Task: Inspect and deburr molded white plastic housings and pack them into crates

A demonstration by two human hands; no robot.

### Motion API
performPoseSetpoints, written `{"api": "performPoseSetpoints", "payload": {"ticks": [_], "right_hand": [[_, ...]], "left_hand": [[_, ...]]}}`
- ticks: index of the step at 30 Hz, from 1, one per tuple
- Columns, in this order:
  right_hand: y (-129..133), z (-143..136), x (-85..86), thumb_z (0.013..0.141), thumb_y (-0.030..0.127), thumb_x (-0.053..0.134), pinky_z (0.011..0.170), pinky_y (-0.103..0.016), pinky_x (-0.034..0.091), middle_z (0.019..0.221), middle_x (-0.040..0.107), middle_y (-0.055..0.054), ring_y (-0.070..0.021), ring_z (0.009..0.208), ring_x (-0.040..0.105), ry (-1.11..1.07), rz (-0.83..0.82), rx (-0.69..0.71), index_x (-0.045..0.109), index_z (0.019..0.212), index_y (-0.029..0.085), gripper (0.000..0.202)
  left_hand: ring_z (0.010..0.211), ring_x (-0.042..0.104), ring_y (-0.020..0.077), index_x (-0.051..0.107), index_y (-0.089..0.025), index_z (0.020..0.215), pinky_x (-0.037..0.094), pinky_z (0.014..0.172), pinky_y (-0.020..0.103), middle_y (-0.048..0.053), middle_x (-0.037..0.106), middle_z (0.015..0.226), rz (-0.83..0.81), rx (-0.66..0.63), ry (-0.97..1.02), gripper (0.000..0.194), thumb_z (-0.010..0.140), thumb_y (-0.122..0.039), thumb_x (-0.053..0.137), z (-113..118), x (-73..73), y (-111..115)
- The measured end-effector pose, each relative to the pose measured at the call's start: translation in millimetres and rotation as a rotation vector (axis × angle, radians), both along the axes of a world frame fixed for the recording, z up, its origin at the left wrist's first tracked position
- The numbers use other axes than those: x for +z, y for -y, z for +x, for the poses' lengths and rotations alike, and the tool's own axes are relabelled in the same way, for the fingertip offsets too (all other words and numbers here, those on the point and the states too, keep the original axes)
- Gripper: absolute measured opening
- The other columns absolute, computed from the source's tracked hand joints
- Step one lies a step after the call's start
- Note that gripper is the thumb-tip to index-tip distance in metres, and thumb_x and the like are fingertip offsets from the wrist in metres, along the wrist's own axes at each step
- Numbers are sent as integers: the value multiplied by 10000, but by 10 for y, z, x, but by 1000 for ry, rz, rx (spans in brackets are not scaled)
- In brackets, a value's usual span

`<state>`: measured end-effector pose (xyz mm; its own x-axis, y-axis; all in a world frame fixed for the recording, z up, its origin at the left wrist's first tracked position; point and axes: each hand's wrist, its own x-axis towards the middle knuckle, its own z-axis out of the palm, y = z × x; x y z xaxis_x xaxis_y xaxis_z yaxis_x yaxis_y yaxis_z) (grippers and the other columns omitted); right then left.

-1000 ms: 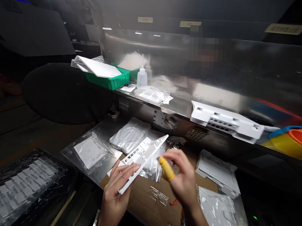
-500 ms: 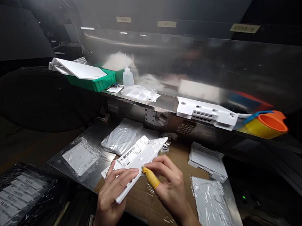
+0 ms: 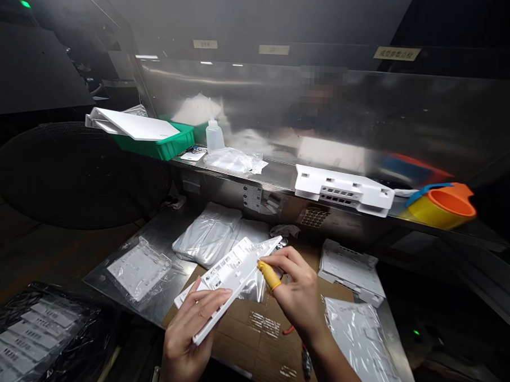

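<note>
Pinching a white, slotted plastic panel (image 3: 239, 272) near its lower end: left hand (image 3: 192, 326). At panel's right edge: right hand (image 3: 297, 291), yellow tubular thumb sheath (image 3: 270, 276), grip closure indiscernible.

Yellow cot (image 3: 270, 275) over right thumb (image 3: 281, 293)

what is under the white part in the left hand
Cardboard and plastic packaging show past the edges of the white part; anything directly beneath is hidden by it and the left hand.

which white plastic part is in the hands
The tilted white part gripped by the left hand, with the right hand and its yellow thumb cover at one edge; neither holds the others.
</note>
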<state>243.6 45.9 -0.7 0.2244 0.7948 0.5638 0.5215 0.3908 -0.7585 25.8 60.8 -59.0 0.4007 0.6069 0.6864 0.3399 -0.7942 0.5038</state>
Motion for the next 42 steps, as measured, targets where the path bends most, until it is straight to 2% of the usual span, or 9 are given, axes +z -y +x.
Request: {"api": "performPoseSetpoints", "payload": {"ticks": [6,12,18,25,30,32,35,38,42], "right_hand": [[41,-71,-31,911,162,657,614,-231,497,856,672,-30,-131,727,638,-13,-14,153,778,972,236,155],[-87,61,-147,910,177,664,645,-253,476,849,660,-25,-138,734,619,-60,-42,-22,774,914,227,121],[80,-258,-107,905,152,649,596,-220,479,831,658,-25,-121,702,618,-99,-34,202,781,960,216,157],[-175,130,-265,899,199,682,666,-262,466,853,663,-22,-148,762,620,-137,-80,-65,782,876,241,111],[10,-225,-170,896,151,649,592,-228,468,823,655,-23,-126,695,611,-128,-60,169,783,930,226,158],[-6,-263,-187,901,152,637,594,-226,474,830,659,-26,-125,698,614,-117,-53,187,783,952,219,168],[-176,79,-279,905,181,639,643,-249,485,858,683,-33,-143,756,633,-82,-71,-35,782,894,214,147],[-253,674,-318,850,242,706,650,-272,488,887,698,-40,-171,806,645,-102,-44,-371,788,870,212,90],[16,1147,-184,754,256,787,722,-300,561,935,717,-19,-179,819,689,-408,81,-574,776,994,228,242]], "left_hand": [[1137,665,231,619,-238,1357,439,1151,524,72,722,1239,-28,10,13,525,897,14,608,36,11,-5],[1131,664,221,620,-252,1356,449,1145,513,58,733,1205,-59,-9,16,549,889,35,598,39,0,-49],[1159,653,230,603,-246,1373,414,1158,514,74,719,1241,9,3,-37,568,881,39,602,24,-37,-113],[1124,669,225,629,-212,1346,439,1145,517,75,732,1213,-5,-9,-22,536,881,53,592,25,5,-93],[1133,670,225,616,-209,1360,418,1154,522,94,725,1245,15,-1,-51,543,882,47,594,28,-41,-156],[1133,674,220,624,-228,1352,416,1159,518,83,731,1241,-7,-5,-45,531,890,31,596,19,-51,-171],[1115,688,205,667,-269,1303,424,1167,494,45,751,1211,-105,-11,4,477,903,-15,620,-17,-11,-156],[1107,712,201,739,-302,1202,519,1089,381,15,778,1167,-362,15,114,350,910,-121,672,-66,104,-137],[996,758,212,798,-276,1102,612,868,240,47,802,1093,-696,18,264,226,885,-277,735,-101,295,-160]]}}
